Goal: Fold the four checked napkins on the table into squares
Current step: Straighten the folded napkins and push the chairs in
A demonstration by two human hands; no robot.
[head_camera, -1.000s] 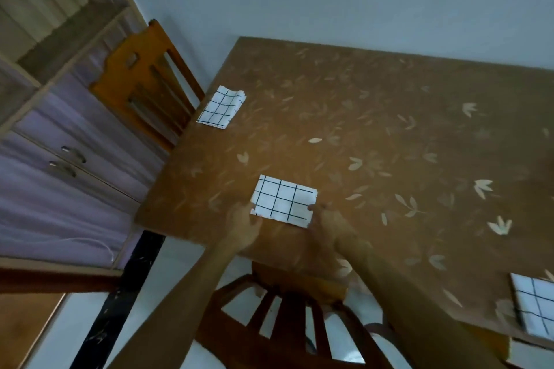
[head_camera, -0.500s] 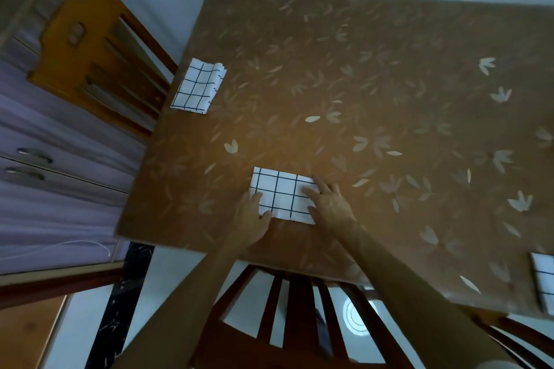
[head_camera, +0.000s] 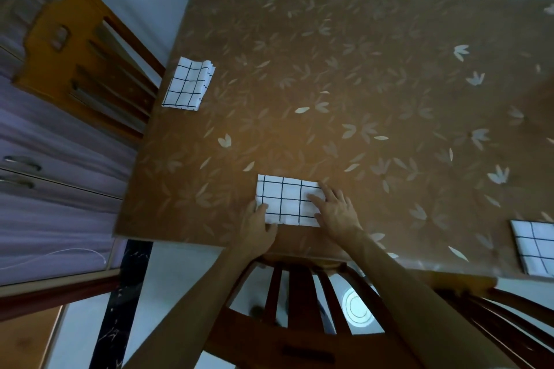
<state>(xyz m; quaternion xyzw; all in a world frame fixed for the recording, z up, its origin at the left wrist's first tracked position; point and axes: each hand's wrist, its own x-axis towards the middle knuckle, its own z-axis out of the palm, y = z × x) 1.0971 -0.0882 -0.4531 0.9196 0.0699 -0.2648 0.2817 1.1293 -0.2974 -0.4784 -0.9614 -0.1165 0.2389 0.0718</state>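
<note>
A white napkin with black checks (head_camera: 284, 199) lies folded into a rectangle near the front edge of the brown leaf-patterned table (head_camera: 359, 84). My left hand (head_camera: 257, 228) rests flat on its left lower corner. My right hand (head_camera: 335, 210) presses its right end with straight fingers. A second folded checked napkin (head_camera: 189, 84) lies at the table's left edge. A third checked napkin (head_camera: 535, 246) sits at the front right edge, partly cut off by the frame.
A wooden chair (head_camera: 299, 308) stands right in front of me under the table edge. Another wooden chair (head_camera: 87, 57) stands at the left side. Purple drawers (head_camera: 54, 183) line the left wall. A wall runs behind the table.
The view has tilted down and shifted. Both hands moved from the napkin's lower corners onto the napkin and now press it flat; the napkin lies a little straighter.
</note>
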